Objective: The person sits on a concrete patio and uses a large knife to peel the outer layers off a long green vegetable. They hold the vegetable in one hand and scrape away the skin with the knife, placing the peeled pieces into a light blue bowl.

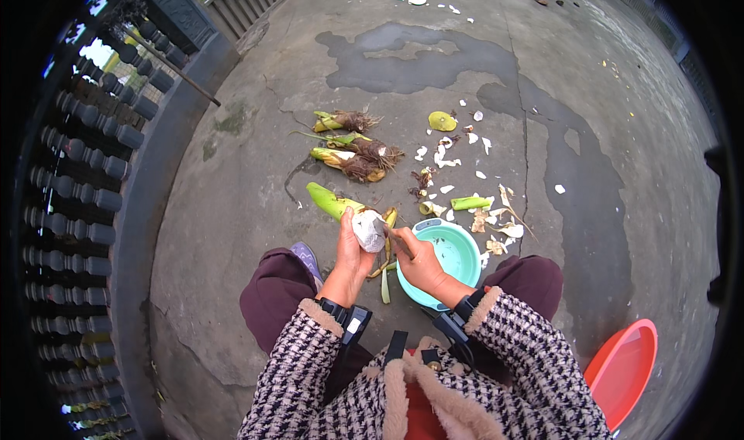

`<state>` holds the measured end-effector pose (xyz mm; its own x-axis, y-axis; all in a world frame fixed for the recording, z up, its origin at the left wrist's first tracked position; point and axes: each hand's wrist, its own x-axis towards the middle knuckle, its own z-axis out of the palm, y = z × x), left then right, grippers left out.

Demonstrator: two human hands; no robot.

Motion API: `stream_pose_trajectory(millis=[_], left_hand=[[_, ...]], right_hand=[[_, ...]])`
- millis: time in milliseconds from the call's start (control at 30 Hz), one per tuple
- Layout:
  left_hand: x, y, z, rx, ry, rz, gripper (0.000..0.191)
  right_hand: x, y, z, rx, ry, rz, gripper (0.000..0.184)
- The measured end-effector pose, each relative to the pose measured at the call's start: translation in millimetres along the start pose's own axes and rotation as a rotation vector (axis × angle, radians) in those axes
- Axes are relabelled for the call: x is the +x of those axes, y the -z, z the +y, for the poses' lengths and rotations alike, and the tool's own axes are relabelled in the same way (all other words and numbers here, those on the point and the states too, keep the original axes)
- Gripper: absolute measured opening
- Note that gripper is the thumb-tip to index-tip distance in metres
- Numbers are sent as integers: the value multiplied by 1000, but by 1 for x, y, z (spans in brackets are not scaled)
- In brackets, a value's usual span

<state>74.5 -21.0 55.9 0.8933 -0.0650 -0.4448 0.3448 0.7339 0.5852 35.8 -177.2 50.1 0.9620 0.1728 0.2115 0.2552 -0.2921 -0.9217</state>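
Observation:
My left hand (347, 260) grips a peeled white taro-like corm (368, 231), its thumb along the near side. A thick green stalk (330, 200) extends from the corm to the upper left. In my right hand (423, 265) is a knife (401, 243), seen mostly as a brown handle; its blade is largely hidden against the corm's right side. Strips of yellowed leaf stalk (389, 236) hang just behind the corm. Below and beyond my right hand stands a turquoise plastic basin (459, 254) with a little water and dark bits in it.
Several unpeeled rooted corms (357, 155) lie ahead on the concrete. White peelings (444, 158), a yellow-green round piece (442, 121) and a cut green stalk (471, 203) are scattered to the right. A red basin (625, 370) leans at the lower right. A balustrade (87, 161) borders the left.

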Motion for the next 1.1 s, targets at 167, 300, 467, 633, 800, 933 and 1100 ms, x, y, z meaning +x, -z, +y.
stream_pose_trajectory(millis=[167, 300, 467, 633, 800, 933, 1100], left_hand=[[-1, 5, 6, 82, -1, 18, 43], [-3, 3, 4, 21, 38, -4, 50], [-8, -2, 8, -87, 187, -82, 62], [-14, -3, 17, -123, 302, -154, 61], [-20, -8, 10, -65, 280, -59, 62], [-23, -7, 9, 202, 205, -332, 59], [-12, -2, 8, 30, 128, -153, 60]], right_hand=[[10, 4, 2, 447, -557, 11, 20], [10, 15, 2, 126, -326, 54, 20], [6, 21, -5, -320, 407, 42, 53], [4, 24, -3, -421, 456, -53, 62], [6, 25, 11, -476, 419, -38, 54], [20, 32, 23, -371, -27, 0, 37], [9, 31, 9, -333, 311, 42, 44]])
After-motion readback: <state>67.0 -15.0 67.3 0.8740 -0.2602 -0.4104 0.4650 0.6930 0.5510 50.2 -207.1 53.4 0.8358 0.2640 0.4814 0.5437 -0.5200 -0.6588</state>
